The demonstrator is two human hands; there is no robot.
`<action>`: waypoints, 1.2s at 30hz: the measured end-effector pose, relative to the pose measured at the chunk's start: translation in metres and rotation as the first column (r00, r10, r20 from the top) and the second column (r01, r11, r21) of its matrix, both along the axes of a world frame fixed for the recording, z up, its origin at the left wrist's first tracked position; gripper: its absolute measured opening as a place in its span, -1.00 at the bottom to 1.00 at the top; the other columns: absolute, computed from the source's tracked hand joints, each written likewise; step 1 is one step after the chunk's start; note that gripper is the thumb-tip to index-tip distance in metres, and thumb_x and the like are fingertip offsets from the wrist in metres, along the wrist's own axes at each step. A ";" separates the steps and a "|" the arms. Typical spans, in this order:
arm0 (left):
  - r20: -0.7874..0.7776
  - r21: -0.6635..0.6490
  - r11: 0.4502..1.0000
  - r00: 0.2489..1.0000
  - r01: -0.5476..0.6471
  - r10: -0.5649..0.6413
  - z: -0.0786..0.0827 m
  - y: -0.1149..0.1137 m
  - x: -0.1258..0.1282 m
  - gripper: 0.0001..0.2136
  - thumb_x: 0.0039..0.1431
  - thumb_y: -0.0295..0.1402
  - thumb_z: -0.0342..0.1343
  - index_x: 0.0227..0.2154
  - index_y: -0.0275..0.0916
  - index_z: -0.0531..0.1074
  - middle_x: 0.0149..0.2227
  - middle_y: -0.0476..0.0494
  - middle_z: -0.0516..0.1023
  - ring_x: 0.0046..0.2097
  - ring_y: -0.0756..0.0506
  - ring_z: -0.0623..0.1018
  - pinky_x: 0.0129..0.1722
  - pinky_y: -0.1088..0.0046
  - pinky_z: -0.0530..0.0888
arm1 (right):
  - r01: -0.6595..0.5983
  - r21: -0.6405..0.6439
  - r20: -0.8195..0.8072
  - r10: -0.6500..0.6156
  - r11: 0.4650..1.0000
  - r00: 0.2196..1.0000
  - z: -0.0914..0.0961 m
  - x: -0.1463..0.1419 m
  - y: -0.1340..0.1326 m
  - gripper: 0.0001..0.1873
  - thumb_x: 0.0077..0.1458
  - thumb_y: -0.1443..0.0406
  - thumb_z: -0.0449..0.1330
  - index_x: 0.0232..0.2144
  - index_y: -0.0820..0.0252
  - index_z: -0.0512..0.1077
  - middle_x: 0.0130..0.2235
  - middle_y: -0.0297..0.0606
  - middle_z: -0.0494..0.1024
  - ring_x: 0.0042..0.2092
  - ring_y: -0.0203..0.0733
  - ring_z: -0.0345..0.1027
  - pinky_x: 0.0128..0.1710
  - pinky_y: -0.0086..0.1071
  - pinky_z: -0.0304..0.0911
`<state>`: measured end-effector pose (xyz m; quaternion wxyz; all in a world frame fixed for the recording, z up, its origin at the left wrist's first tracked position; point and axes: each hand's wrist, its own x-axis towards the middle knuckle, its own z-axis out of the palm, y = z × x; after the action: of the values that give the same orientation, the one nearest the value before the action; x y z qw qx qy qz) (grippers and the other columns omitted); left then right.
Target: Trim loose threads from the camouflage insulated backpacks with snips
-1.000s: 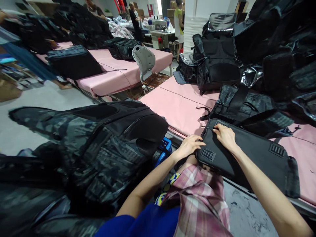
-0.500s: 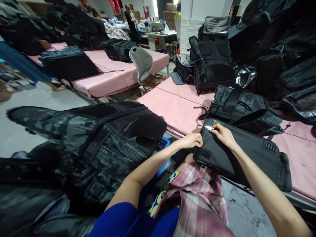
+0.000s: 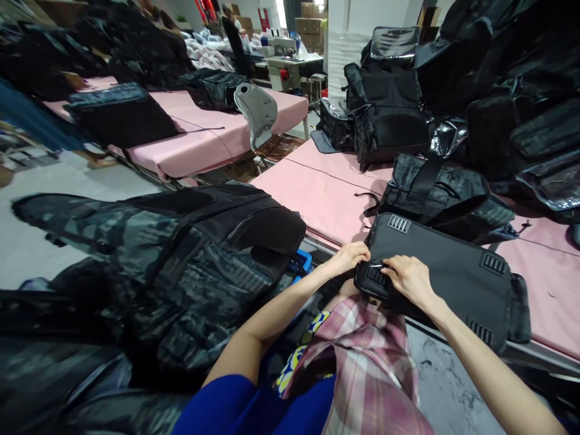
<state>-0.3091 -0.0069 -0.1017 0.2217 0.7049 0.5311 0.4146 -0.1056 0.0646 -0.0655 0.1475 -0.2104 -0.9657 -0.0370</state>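
A black bag [image 3: 446,266] lies with a flat side up across the edge of the pink-covered table, ribbed black pads at its corners. My left hand [image 3: 352,257] is closed at the bag's left edge, its fingertips pinching there; whether a thread is between them is too small to see. My right hand [image 3: 410,278] rests over the bag's near left corner, fingers closed around small shiny metal thread snips [image 3: 376,266]. The tips of the snips point left, beside the near left ribbed pad [image 3: 375,275].
A camouflage backpack [image 3: 217,241] is piled with others at my left. Behind the black bag sits another camouflage bag [image 3: 448,187]. More bags [image 3: 389,115] stand at the table's far end. A grey chair [image 3: 257,115] stands between the pink tables. A person [image 3: 233,39] is in the background.
My right hand has moved toward me with the snips, from the bag's far left corner to its near left one. My left hand stays at the left edge, shifted slightly.
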 end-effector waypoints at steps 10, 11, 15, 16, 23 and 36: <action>0.686 -0.269 0.954 0.670 -0.131 0.285 -0.016 0.001 0.010 -0.91 0.01 -0.46 0.10 -0.54 -0.32 0.33 -0.46 0.00 0.34 -0.40 0.06 0.45 -0.31 0.51 0.43 | 0.046 0.057 0.045 -0.049 0.997 0.998 0.001 -0.001 -0.006 -0.67 0.24 0.19 -0.06 -0.31 0.16 0.48 -0.38 -0.25 0.52 -0.35 -0.27 0.29 -0.32 -0.37 -0.02; 0.790 -0.330 0.937 0.508 -0.117 0.342 -0.020 0.001 0.012 -0.89 -0.01 -0.45 0.14 -0.53 -0.32 0.31 -0.48 0.01 0.33 -0.37 0.02 0.49 -0.28 0.47 0.44 | 0.092 0.037 0.041 -0.093 0.995 0.995 0.003 -0.004 -0.005 -0.66 0.23 0.18 -0.06 -0.30 0.16 0.47 -0.35 -0.23 0.53 -0.34 -0.26 0.30 -0.31 -0.37 -0.01; 0.908 -0.418 0.907 0.009 -0.045 0.419 -0.031 0.005 0.023 -0.78 -0.06 -0.46 0.24 -0.51 -0.32 0.25 -0.50 0.04 0.31 -0.28 -0.06 0.56 -0.18 0.41 0.45 | 0.192 0.062 0.124 -0.198 0.980 0.972 0.015 -0.023 -0.005 -0.66 0.21 0.17 -0.06 -0.28 0.19 0.46 -0.30 -0.13 0.52 -0.30 -0.15 0.31 -0.31 -0.31 0.00; 0.909 -0.418 0.908 -0.028 -0.043 0.417 -0.032 0.005 0.024 -0.77 -0.06 -0.47 0.25 -0.52 -0.32 0.25 -0.50 0.04 0.32 -0.28 -0.06 0.56 -0.17 0.42 0.44 | 0.180 0.068 0.171 -0.189 0.981 0.967 0.018 -0.029 -0.007 -0.67 0.21 0.19 -0.06 -0.30 0.21 0.46 -0.31 -0.10 0.51 -0.30 -0.12 0.31 -0.30 -0.29 0.00; 0.898 -0.440 0.897 -0.047 -0.036 0.438 -0.035 0.007 0.025 -0.76 -0.07 -0.45 0.26 -0.54 -0.31 0.24 -0.56 0.07 0.31 -0.38 0.02 0.54 -0.25 0.51 0.45 | 0.132 0.007 0.305 -0.128 0.991 0.944 0.024 -0.074 -0.021 -0.72 0.07 0.46 -0.05 -0.46 0.29 0.45 -0.41 0.01 0.47 -0.32 -0.06 0.29 -0.27 -0.22 0.03; 0.534 -0.627 0.720 0.509 -0.298 0.676 -0.053 -0.070 -0.008 -0.91 0.08 -0.40 0.10 -0.35 -0.30 0.41 -0.33 -0.09 0.45 -0.16 -0.05 0.46 -0.11 0.40 0.39 | 0.328 -0.402 0.137 -0.298 0.855 0.945 0.010 -0.044 0.020 -0.72 0.10 0.19 0.03 -0.21 0.15 0.43 -0.26 -0.23 0.56 -0.28 -0.18 0.42 -0.34 -0.40 0.22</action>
<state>-0.3175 -0.0765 -0.1549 0.4434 0.2162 0.6579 0.5691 -0.1492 0.0845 -0.0554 0.0568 -0.3899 -0.9083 0.1407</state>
